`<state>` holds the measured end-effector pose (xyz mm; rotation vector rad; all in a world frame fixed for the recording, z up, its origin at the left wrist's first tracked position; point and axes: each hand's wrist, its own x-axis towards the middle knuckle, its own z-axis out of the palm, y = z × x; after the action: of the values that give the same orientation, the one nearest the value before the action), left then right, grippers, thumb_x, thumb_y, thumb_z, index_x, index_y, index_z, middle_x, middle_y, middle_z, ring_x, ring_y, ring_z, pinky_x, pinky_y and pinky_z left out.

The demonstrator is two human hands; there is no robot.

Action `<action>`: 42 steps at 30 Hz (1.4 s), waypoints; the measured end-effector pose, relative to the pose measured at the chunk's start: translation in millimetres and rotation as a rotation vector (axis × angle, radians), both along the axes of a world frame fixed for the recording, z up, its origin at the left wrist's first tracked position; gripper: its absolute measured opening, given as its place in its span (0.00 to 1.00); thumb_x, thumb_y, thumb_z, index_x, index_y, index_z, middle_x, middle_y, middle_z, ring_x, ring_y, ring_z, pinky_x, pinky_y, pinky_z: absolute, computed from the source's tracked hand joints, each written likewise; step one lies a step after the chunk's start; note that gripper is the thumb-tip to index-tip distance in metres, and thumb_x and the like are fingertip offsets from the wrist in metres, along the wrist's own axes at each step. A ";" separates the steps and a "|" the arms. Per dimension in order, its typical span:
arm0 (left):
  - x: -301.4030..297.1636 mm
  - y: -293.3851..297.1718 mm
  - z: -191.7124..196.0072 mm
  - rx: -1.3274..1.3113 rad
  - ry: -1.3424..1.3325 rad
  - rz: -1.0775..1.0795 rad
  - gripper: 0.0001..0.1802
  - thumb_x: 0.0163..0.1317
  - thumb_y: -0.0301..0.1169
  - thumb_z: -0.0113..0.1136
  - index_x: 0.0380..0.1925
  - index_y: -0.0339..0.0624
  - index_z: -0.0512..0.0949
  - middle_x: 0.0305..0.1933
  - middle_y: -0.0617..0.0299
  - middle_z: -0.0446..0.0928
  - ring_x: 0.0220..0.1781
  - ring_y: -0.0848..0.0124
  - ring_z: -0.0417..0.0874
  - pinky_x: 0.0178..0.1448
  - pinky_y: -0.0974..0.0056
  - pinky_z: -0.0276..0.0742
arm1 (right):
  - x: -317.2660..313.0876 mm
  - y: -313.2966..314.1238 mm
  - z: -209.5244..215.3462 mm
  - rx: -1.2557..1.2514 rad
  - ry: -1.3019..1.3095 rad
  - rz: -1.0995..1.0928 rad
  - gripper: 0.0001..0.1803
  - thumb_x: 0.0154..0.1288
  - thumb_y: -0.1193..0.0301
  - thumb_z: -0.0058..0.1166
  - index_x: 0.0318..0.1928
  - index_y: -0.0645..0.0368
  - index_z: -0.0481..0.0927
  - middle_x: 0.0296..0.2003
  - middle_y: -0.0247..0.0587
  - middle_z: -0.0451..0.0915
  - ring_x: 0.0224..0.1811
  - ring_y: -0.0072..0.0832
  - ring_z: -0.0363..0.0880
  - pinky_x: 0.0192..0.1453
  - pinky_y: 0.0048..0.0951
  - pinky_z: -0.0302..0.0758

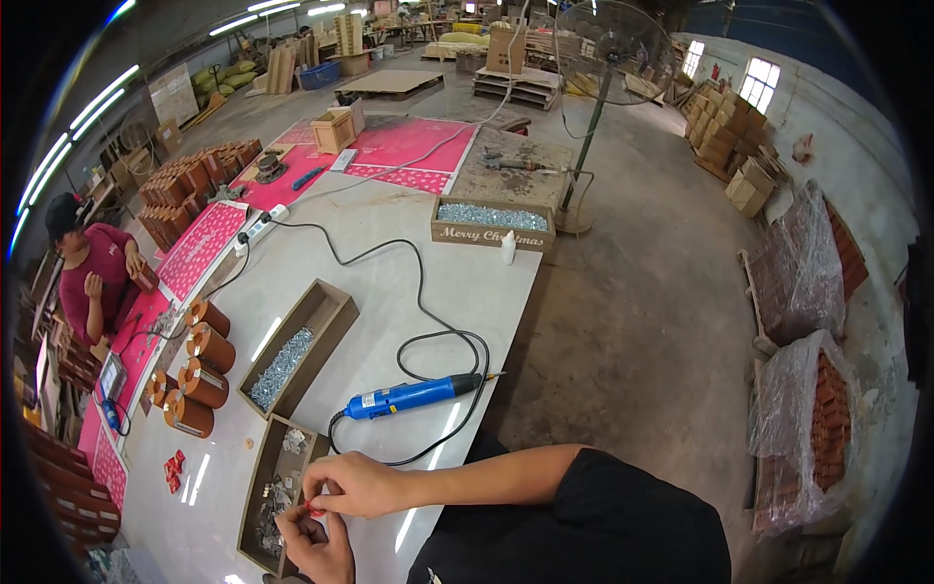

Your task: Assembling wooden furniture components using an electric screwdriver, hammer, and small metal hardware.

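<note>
Both hands, left hand (316,545) and right hand (355,484), pinch a small red piece (316,510) in closed fingers above the wooden tray (255,487); at 1 o'clock lies the blue rotary tool (413,395). A slackened pinch would likely drop the piece among the tray's hardware.

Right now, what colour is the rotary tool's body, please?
Blue, with a black tip; the rotary tool shows in the head view.
</note>
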<state>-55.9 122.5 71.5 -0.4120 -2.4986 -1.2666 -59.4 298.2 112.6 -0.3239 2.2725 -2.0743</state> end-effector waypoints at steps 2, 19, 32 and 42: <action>5.0 -6.8 7.5 0.261 -0.301 -0.119 0.13 0.60 0.22 0.65 0.42 0.38 0.72 0.23 0.74 0.69 0.24 0.85 0.62 0.27 0.77 0.56 | 0.8 0.2 -3.2 0.061 0.021 0.036 0.06 0.57 0.72 0.59 0.33 0.60 0.78 0.34 0.43 0.82 0.35 0.36 0.82 0.41 0.34 0.77; 28.9 -25.9 3.1 0.234 -0.603 -0.208 0.08 0.57 0.25 0.66 0.33 0.37 0.76 0.19 0.74 0.70 0.20 0.86 0.63 0.24 0.76 0.57 | 3.6 2.5 -29.2 0.257 -0.079 0.273 0.10 0.64 0.67 0.60 0.41 0.59 0.82 0.39 0.40 0.81 0.41 0.31 0.82 0.46 0.31 0.78; 34.0 -29.2 8.1 -0.132 -0.459 -0.326 0.14 0.54 0.38 0.63 0.37 0.42 0.78 0.19 0.56 0.76 0.20 0.59 0.78 0.27 0.58 0.74 | 33.3 6.2 -29.6 0.457 0.054 0.212 0.09 0.64 0.68 0.59 0.40 0.61 0.80 0.35 0.44 0.82 0.38 0.40 0.81 0.42 0.35 0.76; 27.1 -28.4 20.3 -0.173 -0.610 -0.513 0.15 0.55 0.40 0.60 0.38 0.44 0.79 0.23 0.55 0.79 0.26 0.54 0.81 0.33 0.54 0.75 | 29.6 13.3 -32.2 0.413 0.006 0.315 0.08 0.65 0.70 0.57 0.40 0.61 0.78 0.34 0.46 0.80 0.38 0.41 0.80 0.44 0.36 0.75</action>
<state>-28.8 94.1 91.8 -0.8630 -3.1634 -1.5444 -29.8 311.5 80.4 -0.6117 2.3898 -1.4219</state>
